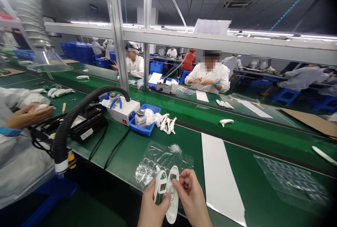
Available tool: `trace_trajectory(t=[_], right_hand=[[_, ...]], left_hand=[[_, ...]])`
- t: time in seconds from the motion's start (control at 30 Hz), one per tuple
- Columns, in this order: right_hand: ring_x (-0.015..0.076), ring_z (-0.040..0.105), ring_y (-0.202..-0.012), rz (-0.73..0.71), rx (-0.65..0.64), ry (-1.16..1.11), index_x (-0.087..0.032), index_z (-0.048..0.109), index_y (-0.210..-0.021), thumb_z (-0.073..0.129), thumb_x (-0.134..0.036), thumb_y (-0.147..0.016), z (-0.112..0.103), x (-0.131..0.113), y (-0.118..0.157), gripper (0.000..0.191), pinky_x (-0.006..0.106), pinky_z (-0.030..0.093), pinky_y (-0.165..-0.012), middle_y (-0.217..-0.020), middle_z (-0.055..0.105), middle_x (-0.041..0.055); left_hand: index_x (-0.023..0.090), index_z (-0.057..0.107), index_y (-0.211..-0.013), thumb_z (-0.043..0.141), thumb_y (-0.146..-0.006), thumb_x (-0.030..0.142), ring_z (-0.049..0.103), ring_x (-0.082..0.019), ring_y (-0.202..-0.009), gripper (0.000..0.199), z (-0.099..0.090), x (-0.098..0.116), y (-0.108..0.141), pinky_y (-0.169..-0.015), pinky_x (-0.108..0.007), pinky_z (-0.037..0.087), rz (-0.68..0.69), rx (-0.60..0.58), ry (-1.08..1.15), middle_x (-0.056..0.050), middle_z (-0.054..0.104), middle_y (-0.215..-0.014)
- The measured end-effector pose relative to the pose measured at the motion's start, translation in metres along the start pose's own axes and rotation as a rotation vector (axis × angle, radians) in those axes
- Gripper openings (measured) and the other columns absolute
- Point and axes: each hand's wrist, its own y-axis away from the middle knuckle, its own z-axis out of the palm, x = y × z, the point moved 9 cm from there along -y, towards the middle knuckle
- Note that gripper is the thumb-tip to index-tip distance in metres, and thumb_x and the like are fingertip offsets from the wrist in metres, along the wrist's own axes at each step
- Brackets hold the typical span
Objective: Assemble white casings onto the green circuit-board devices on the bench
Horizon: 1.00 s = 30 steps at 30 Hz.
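Observation:
My left hand (156, 202) is closed around a white handheld device body (161, 185) with a pointed tip, a green circuit board and a small dark display. Its thumb also reaches the edge of a long white plastic shell half (172, 214), which stands upright right beside the body. The inner side of that shell faces me, showing a window at the top and round openings lower down. My right hand (191, 193) pinches the shell near the window, its thumb on the inside and the other fingers curled. Clear plastic film (158, 157) lies just beyond both hands.
A white strip (219, 174) lies right of my hands, with a clear blister sheet (292, 178) farther right. Ahead stand a blue tray (142, 128), several white parts (168, 124) and a black hose (61, 132). A co-worker's hand (28, 114) is at left. White parts sit on the green belt (195, 109).

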Motion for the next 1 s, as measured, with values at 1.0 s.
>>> trace_trajectory(t=[1.0], right_hand=[[0.0078,0.040,-0.026,0.472,-0.646,-0.497,-0.017,0.054,-0.053,0.054,-0.066,-0.075,0.387,0.026,0.031,0.054,0.019,0.018,-0.027,-0.039,0.054,0.0004]], left_hand=[[0.018,0.053,-0.060,0.056,-0.072,0.069,0.045,-0.010,-0.035,0.053,-0.287,-0.125,0.027,-0.038,-0.021,0.033,-0.230,0.823,0.761,0.005,0.049,-0.042]])
